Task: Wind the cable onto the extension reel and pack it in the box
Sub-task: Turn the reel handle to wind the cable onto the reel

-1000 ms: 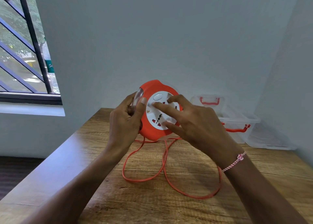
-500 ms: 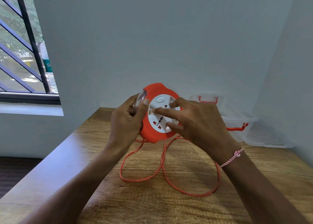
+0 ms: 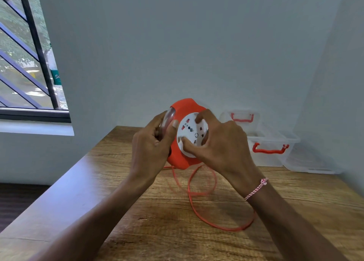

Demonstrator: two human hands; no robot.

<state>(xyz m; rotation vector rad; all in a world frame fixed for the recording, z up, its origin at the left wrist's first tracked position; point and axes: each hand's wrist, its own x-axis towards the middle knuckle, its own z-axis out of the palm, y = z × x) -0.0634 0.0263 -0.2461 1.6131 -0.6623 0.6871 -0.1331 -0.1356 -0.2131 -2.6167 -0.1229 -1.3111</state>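
The orange extension reel (image 3: pixel 185 110) is held upright above the wooden table (image 3: pixel 137 231). My left hand (image 3: pixel 151 146) grips its left rim, thumb on the front. My right hand (image 3: pixel 218 144) has its fingers and thumb pressed on the white socket disc (image 3: pixel 190 130) in the reel's face. A loose orange cable (image 3: pixel 197 211) hangs from under the reel and lies in loops on the table, partly blurred. The clear plastic box (image 3: pixel 273 140) with orange latches (image 3: pixel 269 150) stands open at the back right.
The box's clear lid (image 3: pixel 311 162) lies flat to its right, against the side wall. A wall closes the table's far edge. A barred window (image 3: pixel 29 63) is at the left, and the table's left edge drops to a dark floor.
The white disc has turned under my right hand; its switch and sockets sit at new angles. The cable loops on the table have shrunk and drawn toward the reel.
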